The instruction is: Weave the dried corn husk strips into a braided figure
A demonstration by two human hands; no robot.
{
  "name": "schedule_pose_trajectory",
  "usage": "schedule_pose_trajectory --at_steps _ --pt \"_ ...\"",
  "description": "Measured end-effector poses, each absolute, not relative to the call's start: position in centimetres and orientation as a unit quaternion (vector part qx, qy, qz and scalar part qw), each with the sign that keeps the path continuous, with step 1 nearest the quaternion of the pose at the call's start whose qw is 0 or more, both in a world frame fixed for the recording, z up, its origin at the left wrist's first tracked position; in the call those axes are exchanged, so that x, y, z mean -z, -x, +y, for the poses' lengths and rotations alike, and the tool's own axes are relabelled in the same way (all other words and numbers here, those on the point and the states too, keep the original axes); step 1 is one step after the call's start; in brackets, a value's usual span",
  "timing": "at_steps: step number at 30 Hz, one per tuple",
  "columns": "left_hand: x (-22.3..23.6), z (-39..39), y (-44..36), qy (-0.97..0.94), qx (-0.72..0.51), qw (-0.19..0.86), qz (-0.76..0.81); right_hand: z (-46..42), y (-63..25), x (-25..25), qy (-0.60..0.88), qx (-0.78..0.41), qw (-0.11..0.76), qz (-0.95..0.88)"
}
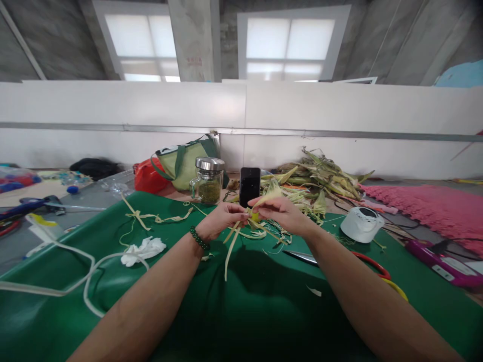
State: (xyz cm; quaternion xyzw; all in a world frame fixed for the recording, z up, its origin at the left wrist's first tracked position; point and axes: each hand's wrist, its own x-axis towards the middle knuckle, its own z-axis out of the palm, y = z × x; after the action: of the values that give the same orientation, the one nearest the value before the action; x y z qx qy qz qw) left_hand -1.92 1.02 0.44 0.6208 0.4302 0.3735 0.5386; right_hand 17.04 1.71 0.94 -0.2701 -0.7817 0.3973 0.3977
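Note:
My left hand (pixel 225 219), with a dark green bead bracelet at its wrist, is closed in a pinch on a bundle of pale corn husk strips (pixel 233 244). Several strips fan out and hang below the fingers. Opposite it, my right hand (pixel 284 215) pinches a broad pale corn husk (pixel 272 192) that rises above the fingers. Between the two hands a small yellow piece (pixel 255 217) shows; the fingers partly hide it. Behind the hands a dark phone (pixel 250 182) stands upright. Scissors (pixel 302 257) with red and yellow handles lie under my right forearm.
A green mat (pixel 241 311) covers the work surface. At the back stand a lidded glass jar (pixel 210 183), a green bag (pixel 188 161) and a pile of corn husks (pixel 320 173). White cable (pixel 90 266) and crumpled tissue (pixel 144 250) lie left; a white device (pixel 361 226) and purple power strip (pixel 445 264) right.

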Motion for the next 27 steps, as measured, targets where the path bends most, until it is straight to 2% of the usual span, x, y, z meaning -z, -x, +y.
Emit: schedule_pose_trajectory --at_steps 6,13,21,24,27 --pt "-0.6 0.95 2.18 -0.632 -0.313 0.581 0.406 2.13 -17.51 -1.01 0.264 -0.467 0.301 -0.789" --pt "-0.76 0.76 2.09 -0.611 -0.282 0.633 0.383 2.38 -17.63 -0.67 0.217 -0.414 0.284 -0.837" --pt "-0.47 0.71 2.02 -0.674 -0.265 0.583 0.368 2.35 -17.94 -0.81 0.192 -0.411 0.263 -0.851" --pt "-0.47 0.69 1.94 -0.675 -0.262 0.575 0.38 2.21 -18.0 -0.94 0.233 -0.417 0.232 -0.848" --pt "-0.41 0.81 2.01 -0.681 -0.264 0.57 0.377 1.98 -17.92 -1.22 0.289 -0.412 0.238 -0.831"
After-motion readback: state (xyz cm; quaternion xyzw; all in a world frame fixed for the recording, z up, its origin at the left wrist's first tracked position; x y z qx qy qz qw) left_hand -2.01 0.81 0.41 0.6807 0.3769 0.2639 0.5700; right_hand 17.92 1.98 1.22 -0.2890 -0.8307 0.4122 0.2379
